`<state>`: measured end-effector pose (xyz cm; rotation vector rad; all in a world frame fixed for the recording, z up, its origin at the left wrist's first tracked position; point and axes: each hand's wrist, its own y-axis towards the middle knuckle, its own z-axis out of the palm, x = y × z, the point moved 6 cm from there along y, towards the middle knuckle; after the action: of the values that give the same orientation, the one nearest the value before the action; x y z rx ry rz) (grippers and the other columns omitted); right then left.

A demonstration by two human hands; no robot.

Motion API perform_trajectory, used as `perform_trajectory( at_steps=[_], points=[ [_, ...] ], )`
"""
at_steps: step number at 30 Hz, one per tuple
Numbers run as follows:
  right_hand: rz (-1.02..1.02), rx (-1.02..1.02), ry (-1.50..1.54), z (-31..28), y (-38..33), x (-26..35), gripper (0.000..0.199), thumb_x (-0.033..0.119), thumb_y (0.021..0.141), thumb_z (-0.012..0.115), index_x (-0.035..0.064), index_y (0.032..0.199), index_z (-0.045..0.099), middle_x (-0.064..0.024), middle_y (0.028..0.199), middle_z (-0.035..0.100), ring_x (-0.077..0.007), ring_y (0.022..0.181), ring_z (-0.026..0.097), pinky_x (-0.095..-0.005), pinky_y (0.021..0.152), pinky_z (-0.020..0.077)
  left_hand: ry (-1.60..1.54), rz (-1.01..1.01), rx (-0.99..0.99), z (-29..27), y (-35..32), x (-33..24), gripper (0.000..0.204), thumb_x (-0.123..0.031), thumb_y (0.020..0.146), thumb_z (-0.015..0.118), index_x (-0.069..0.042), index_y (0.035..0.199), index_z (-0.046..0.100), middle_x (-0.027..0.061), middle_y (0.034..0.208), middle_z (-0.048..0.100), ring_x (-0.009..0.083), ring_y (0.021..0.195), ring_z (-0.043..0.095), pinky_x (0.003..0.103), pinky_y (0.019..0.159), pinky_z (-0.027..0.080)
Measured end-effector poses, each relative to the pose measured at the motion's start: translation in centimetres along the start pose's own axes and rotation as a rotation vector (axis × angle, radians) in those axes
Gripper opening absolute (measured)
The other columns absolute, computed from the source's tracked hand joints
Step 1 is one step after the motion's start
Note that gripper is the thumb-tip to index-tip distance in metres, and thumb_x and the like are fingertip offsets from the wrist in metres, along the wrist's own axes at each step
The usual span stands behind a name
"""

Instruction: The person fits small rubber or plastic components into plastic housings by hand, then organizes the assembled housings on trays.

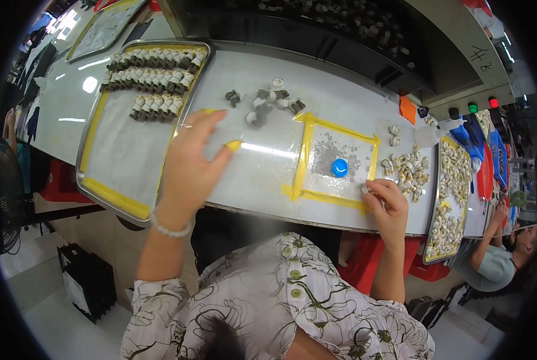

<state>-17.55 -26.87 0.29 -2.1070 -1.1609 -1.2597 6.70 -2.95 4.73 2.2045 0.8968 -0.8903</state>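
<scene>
My left hand (195, 157) hovers over the white table beside the tray's right edge. Its thumb and index finger, both with yellow coverings at the tips, are spread apart with nothing between them. At the lower right corner of a yellow-taped square (307, 157), my right hand (389, 207) pinches a small whitish piece (365, 188), mostly hidden by the fingertips. A round blue cap (340, 168) sits inside the square among wet-looking spots. Beyond my left hand lie several loose white-and-grey pieces (260, 103). Small cream pieces (411, 171) are heaped right of the square.
A metal tray (113, 144) at left holds rows of white-and-grey pieces (154, 78). Another tray (437, 231) at right is full of cream pieces. A dark-fronted machine (316, 45) lines the back. A clear bottle (425, 137) stands before it. Another person (490, 264) sits at far right.
</scene>
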Motion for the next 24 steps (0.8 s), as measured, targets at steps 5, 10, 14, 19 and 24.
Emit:
perform_trajectory(
  at_steps=[5, 10, 14, 19, 24],
  points=[
    [-0.042, 0.000, -0.228, -0.5, 0.6, 1.8, 0.027, -0.002, 0.072, 0.067, -0.0024, 0.099, 0.064, -0.0102, 0.097, 0.059, -0.0182, 0.077, 0.061, -0.0264, 0.069, 0.0480, 0.232, 0.067, -0.016, 5.4, 2.0, 0.8, 0.032, -0.005, 0.073, 0.063, -0.001, 0.104, 0.054, 0.0161, 0.093, 0.056, 0.0320, 0.081, 0.057, 0.038, 0.071, 0.047],
    [-0.196, -0.019, -0.430, -0.6, 0.8, 1.7, 0.024, 0.001, 0.071, 0.069, -0.0004, 0.095, 0.064, -0.0103, 0.087, 0.060, -0.0220, 0.073, 0.060, -0.0303, 0.064, 0.0493, 0.319, 0.087, 0.011, 5.5, 1.8, 0.9, 0.027, -0.003, 0.071, 0.062, 0.000, 0.096, 0.053, 0.0150, 0.088, 0.057, 0.0314, 0.081, 0.058, 0.038, 0.069, 0.047],
    [-0.259, 0.001, -0.503, -0.5, 1.4, 1.8, 0.027, 0.001, 0.072, 0.070, -0.0001, 0.098, 0.065, -0.0097, 0.086, 0.060, -0.0196, 0.071, 0.060, -0.0274, 0.062, 0.0498, 0.426, 0.108, 0.061, 5.0, 1.4, -0.2, 0.026, -0.003, 0.069, 0.060, 0.000, 0.094, 0.054, 0.0149, 0.085, 0.057, 0.0308, 0.079, 0.057, 0.039, 0.068, 0.046],
    [-0.287, 0.028, -0.440, 0.4, 2.8, 3.6, 0.023, 0.003, 0.073, 0.069, 0.0020, 0.096, 0.067, -0.0091, 0.085, 0.060, -0.0191, 0.070, 0.059, -0.0284, 0.060, 0.0483, 0.539, 0.204, 0.110, 5.7, 1.4, -0.6, 0.028, -0.003, 0.069, 0.058, 0.000, 0.097, 0.056, 0.0148, 0.080, 0.053, 0.0307, 0.074, 0.054, 0.040, 0.067, 0.047],
    [-0.399, 0.110, -0.452, 2.5, 4.2, 5.6, 0.023, 0.004, 0.073, 0.068, 0.0038, 0.096, 0.067, -0.0085, 0.083, 0.059, -0.0208, 0.070, 0.058, -0.0302, 0.060, 0.0480, 0.442, 0.186, 0.124, 5.4, 1.4, -0.6, 0.031, -0.001, 0.072, 0.058, 0.000, 0.103, 0.056, 0.0159, 0.082, 0.055, 0.0312, 0.076, 0.056, 0.039, 0.067, 0.047]
  ],
)
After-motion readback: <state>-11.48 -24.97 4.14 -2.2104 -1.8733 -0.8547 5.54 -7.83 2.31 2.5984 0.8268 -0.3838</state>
